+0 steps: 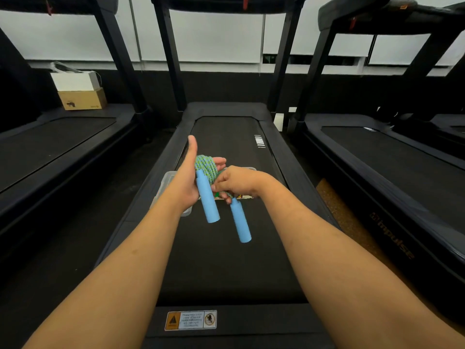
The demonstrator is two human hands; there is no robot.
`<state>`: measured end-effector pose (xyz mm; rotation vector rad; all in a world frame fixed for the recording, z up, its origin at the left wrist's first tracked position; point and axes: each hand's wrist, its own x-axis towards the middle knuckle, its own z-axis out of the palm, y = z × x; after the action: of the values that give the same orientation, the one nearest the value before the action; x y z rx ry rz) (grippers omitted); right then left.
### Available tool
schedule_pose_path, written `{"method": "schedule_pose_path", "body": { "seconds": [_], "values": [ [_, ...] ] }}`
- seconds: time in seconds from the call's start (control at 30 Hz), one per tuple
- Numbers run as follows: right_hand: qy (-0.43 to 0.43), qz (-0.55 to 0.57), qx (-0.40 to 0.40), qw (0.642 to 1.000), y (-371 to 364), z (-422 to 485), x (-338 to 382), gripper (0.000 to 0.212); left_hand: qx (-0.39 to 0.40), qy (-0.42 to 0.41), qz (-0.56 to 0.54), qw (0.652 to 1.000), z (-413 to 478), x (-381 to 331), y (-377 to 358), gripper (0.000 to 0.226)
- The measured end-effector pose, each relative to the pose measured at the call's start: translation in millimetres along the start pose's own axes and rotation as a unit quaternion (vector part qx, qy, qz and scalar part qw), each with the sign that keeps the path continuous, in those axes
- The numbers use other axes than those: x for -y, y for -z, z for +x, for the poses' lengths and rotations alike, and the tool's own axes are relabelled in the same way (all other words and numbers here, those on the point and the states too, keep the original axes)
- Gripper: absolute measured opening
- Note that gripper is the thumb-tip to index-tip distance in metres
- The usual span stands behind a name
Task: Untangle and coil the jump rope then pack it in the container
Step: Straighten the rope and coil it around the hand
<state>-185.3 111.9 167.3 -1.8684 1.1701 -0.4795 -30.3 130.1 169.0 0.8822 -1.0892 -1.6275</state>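
Blue-handled jump rope [206, 167] — green coils wound round the left hand [185, 182], fingers apparently straight, thumb up. Right hand [236, 181] pinches the rope above one hanging handle [241, 221] — both over the clear container [167, 178].

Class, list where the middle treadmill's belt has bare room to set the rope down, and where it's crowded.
Free: belt between the container and the warning sticker; also beyond the container, beside the white marks. Crowded: over the container, where left hand, right hand and rope meet.
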Motion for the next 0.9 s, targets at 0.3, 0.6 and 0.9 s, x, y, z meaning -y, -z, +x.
{"method": "schedule_pose_path", "body": {
  "seconds": [0.3,0.6,0.9],
  "values": [
    [-0.074,-0.143,0.082,0.984,4,-4,22,0.018,-0.112,-0.012,0.242,0.964,0,13,-8,0.084],
    [-0.077,-0.275,0.112,0.952,10,-14,47,0.014,-0.044,0.054,0.233,0.97,8,20,3,0.101],
    [-0.052,-0.333,0.118,0.934,26,-21,61,0.017,0.039,0.09,0.2,0.975,4,22,2,0.111]
  ]
}}
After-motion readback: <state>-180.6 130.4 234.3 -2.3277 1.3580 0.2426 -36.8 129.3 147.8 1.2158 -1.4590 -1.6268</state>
